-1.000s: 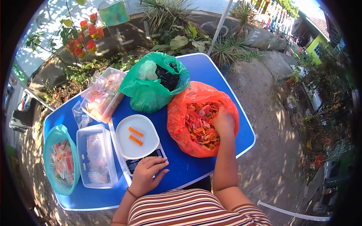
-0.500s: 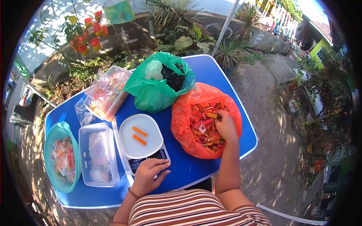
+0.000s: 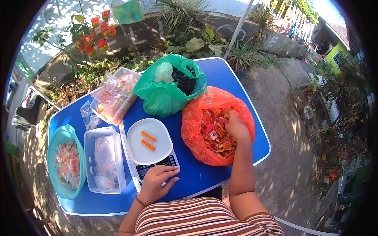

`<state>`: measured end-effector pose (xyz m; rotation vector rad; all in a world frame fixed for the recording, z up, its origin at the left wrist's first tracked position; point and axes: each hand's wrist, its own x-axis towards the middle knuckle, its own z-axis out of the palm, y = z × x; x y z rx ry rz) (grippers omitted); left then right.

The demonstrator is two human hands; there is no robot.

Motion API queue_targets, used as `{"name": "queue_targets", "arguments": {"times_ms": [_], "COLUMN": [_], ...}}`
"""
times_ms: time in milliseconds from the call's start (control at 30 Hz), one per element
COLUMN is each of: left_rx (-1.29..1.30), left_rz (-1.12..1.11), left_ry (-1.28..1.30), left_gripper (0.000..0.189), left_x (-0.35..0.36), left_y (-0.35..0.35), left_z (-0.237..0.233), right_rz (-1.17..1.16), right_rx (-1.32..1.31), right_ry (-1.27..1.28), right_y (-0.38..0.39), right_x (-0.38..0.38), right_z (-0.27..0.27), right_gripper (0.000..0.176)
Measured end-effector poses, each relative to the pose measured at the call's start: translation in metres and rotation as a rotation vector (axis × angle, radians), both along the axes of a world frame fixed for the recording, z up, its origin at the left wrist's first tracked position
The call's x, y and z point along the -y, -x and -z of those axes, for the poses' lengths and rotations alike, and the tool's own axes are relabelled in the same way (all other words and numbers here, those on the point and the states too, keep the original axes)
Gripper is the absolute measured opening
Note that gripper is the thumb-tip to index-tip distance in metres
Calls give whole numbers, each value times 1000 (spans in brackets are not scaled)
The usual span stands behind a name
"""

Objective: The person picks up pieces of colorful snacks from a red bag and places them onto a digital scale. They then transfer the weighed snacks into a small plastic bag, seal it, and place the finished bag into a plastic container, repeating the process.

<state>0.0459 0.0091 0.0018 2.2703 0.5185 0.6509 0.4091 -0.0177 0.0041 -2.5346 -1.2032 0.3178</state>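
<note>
My right hand (image 3: 237, 126) reaches into an orange plastic bag (image 3: 193, 137) full of colourful snack pieces (image 3: 215, 131); its fingertips are buried among them, and what they hold is hidden. Two orange ridged pieces (image 3: 148, 141) lie on the white plate (image 3: 155, 157) of a digital scale (image 3: 171, 160). Resting at the scale's front edge, my left hand (image 3: 158, 182) has its thumb and fingers apart and holds nothing.
A green bag (image 3: 161, 100) with a black bag inside stands behind the scale. To the left are a tub of filled packets (image 3: 114, 94), a tub of clear bags (image 3: 121, 177) and a teal basket (image 3: 82, 173), all on the blue table (image 3: 197, 179).
My right hand has pushed deeper into the snack pieces; the yellow piece seen at its fingertips no longer shows. The view has shifted slightly. My left hand stays by the scale.
</note>
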Motion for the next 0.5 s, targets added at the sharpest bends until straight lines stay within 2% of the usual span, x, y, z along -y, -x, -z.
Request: {"name": "queue_targets", "arguments": {"times_ms": [167,267,367,467,500], "left_rx": [-11,-18,-21,-16,-14], "left_rz": [7,13,11,2,-4], "left_ry": [14,15,17,25,30], "left_gripper": [29,26,22,22,21], "left_x": [1,2,4,3,4], "left_y": [1,-1,-2,0,2], "left_z": [1,0,1,-1,1], "right_rz": [77,101,-39,93,54], "right_rx": [-79,-94,15,-8,-33], "right_ry": [-105,135,202,-27,-7], "right_y": [-13,4,-6,9,12], "right_x": [20,15,11,23,23], "right_z": [14,-7,1,-10,-19], "right_gripper": [33,34,34,29,27]}}
